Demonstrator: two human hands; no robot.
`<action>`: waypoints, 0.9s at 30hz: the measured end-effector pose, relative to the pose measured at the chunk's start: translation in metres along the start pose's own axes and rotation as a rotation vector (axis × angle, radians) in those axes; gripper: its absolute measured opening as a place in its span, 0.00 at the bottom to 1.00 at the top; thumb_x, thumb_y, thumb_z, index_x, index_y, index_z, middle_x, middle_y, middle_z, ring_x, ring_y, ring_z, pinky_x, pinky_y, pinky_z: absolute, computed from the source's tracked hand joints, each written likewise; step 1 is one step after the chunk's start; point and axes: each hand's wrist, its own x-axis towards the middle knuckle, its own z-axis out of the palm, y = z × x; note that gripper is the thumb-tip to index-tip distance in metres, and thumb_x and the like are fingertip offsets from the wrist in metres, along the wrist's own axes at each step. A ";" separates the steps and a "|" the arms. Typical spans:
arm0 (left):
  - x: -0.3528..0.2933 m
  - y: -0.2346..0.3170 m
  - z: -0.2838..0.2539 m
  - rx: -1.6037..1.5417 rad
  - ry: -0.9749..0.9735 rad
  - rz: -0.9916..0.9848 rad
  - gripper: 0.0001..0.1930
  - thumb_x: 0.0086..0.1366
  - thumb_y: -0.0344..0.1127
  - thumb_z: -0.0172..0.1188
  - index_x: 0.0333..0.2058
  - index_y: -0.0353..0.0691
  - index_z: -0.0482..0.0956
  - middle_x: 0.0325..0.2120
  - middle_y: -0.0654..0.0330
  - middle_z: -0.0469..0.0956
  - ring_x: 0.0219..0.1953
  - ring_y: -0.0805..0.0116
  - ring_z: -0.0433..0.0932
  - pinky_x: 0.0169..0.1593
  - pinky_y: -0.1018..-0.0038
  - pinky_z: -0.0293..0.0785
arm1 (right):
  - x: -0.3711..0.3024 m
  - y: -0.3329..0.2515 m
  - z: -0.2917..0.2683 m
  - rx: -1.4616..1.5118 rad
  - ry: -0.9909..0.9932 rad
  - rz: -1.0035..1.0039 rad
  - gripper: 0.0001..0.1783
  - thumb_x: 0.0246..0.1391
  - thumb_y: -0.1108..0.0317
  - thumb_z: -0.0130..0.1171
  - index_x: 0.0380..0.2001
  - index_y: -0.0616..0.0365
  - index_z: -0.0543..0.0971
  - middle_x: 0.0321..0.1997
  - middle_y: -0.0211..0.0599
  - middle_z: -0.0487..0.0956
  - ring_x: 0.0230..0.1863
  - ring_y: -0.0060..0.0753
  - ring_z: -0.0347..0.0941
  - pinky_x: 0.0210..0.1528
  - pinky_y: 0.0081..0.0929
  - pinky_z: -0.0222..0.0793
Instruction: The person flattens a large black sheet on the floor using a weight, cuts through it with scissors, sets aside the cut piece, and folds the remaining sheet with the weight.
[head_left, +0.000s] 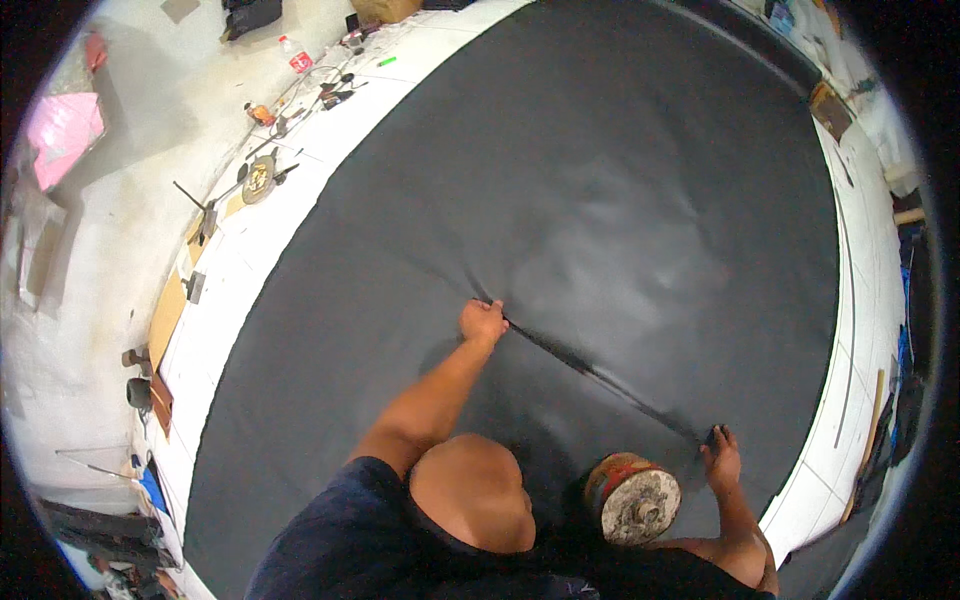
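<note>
A broad black sheet (560, 120), smooth like leather or vinyl, lies spread over white tiles. My left hand (484, 321), near its middle, is closed on a pinched-up fold of it. From there a raised, creased ridge (590, 374) runs down to the right. At the ridge's other end my right hand (722, 458) has its fingers bent and pinching the sheet; its fingertips are partly hidden by dark material. Between my arms, close to my body, a short round block (640, 505) with a worn pale top and coloured side stands on the sheet.
Along the left tiles lie a round dish (259, 178), cables, small tools and a green marker (387, 61). A red-capped bottle (298, 58) stands beyond. A rolled dark part (750, 42) lies at the far right; a long thin strip (848, 300) lies on the right tiles.
</note>
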 end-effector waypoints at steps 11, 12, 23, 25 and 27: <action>0.006 -0.012 0.006 -0.032 -0.006 0.001 0.12 0.63 0.32 0.63 0.30 0.35 0.68 0.22 0.56 0.76 0.19 0.64 0.79 0.21 0.72 0.77 | 0.000 0.015 0.006 0.052 0.121 -0.100 0.32 0.47 0.67 0.67 0.57 0.59 0.72 0.64 0.53 0.67 0.63 0.54 0.66 0.64 0.40 0.64; 0.009 -0.014 0.004 -0.030 -0.007 0.005 0.12 0.63 0.32 0.63 0.30 0.35 0.68 0.22 0.56 0.76 0.19 0.64 0.79 0.21 0.72 0.77 | 0.001 0.014 0.008 0.056 0.123 -0.098 0.32 0.47 0.67 0.67 0.57 0.59 0.72 0.64 0.53 0.67 0.63 0.54 0.66 0.64 0.40 0.64; -0.051 0.040 -0.005 0.793 -0.033 0.541 0.28 0.57 0.48 0.67 0.49 0.39 0.68 0.53 0.48 0.69 0.57 0.49 0.69 0.53 0.55 0.69 | 0.005 -0.004 -0.027 -0.069 -0.123 0.060 0.37 0.45 0.58 0.69 0.59 0.55 0.71 0.66 0.49 0.66 0.62 0.53 0.67 0.61 0.40 0.68; -0.056 0.043 -0.009 0.947 -0.212 0.663 0.30 0.56 0.52 0.67 0.52 0.41 0.70 0.57 0.49 0.67 0.64 0.47 0.61 0.60 0.53 0.63 | 0.009 -0.013 -0.028 -0.104 -0.143 0.068 0.38 0.46 0.54 0.68 0.60 0.54 0.70 0.66 0.48 0.66 0.63 0.53 0.66 0.61 0.40 0.67; -0.058 0.019 -0.005 1.099 -0.362 1.065 0.35 0.55 0.57 0.66 0.58 0.47 0.70 0.60 0.48 0.64 0.67 0.47 0.56 0.65 0.53 0.56 | 0.012 -0.020 -0.030 -0.148 -0.162 0.091 0.39 0.48 0.50 0.67 0.60 0.54 0.69 0.67 0.48 0.65 0.63 0.53 0.66 0.61 0.41 0.67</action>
